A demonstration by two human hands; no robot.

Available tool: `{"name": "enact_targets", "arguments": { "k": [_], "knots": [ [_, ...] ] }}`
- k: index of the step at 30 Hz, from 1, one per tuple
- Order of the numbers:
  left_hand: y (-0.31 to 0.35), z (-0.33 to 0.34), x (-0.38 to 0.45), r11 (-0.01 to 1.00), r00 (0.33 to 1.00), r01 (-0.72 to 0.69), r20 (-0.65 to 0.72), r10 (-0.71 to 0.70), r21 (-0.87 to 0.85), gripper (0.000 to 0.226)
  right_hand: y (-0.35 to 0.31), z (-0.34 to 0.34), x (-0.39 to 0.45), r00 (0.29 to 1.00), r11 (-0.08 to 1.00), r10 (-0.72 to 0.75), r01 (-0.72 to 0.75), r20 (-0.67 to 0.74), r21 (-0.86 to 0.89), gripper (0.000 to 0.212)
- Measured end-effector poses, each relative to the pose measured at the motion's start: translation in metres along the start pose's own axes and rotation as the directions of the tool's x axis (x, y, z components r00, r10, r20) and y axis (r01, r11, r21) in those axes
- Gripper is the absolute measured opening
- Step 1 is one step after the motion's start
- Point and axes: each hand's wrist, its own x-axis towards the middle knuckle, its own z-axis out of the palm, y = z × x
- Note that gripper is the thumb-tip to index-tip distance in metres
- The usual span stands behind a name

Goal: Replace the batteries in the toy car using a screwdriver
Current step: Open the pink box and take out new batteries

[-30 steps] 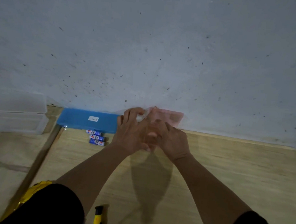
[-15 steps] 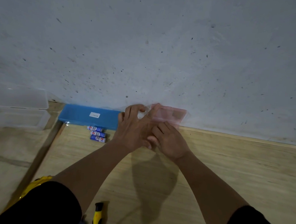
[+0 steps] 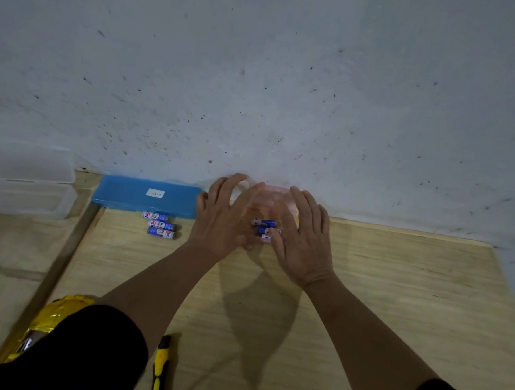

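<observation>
My left hand [image 3: 222,219] and my right hand [image 3: 301,239] are spread apart, fingers open, on either side of a pink see-through box [image 3: 269,197] that stands against the wall. Between the hands lie blue batteries [image 3: 265,228], partly covered by my right fingers. Three more blue batteries [image 3: 160,225] lie side by side to the left. A yellow-and-black screwdriver [image 3: 160,365] rests on the wooden board near me. The gold toy car [image 3: 43,323] is at the lower left, mostly hidden behind my black sleeve.
A flat blue case [image 3: 146,193] lies along the wall left of my hands. Stacked clear plastic containers [image 3: 27,182] stand at the far left. The wooden board [image 3: 394,291] ends at a grey wall [image 3: 285,92] behind.
My hands were pressed together over the pink box; they have now parted sideways and opened, which uncovers the batteries between them. The view has shifted slightly.
</observation>
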Motion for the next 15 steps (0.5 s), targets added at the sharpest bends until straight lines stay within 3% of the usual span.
{"name": "enact_targets", "arguments": {
  "k": [4,10,15],
  "knots": [
    [0.002,-0.003,-0.007,0.998,0.998,-0.065,-0.011,0.065,0.002,0.088,-0.009,-0.003,-0.004,0.997,0.997,0.078,-0.078,0.009,0.001,0.052],
    [-0.005,-0.003,-0.017,0.988,0.963,-0.146,0.233,0.132,0.043,0.061,-0.019,-0.003,-0.012,0.990,0.978,0.065,-0.087,0.124,0.187,0.052],
    [-0.009,-0.009,-0.019,0.983,0.958,-0.184,0.225,0.176,0.015,0.051,-0.021,-0.008,-0.012,0.985,0.945,0.128,-0.158,0.119,0.287,0.049]
  ]
}}
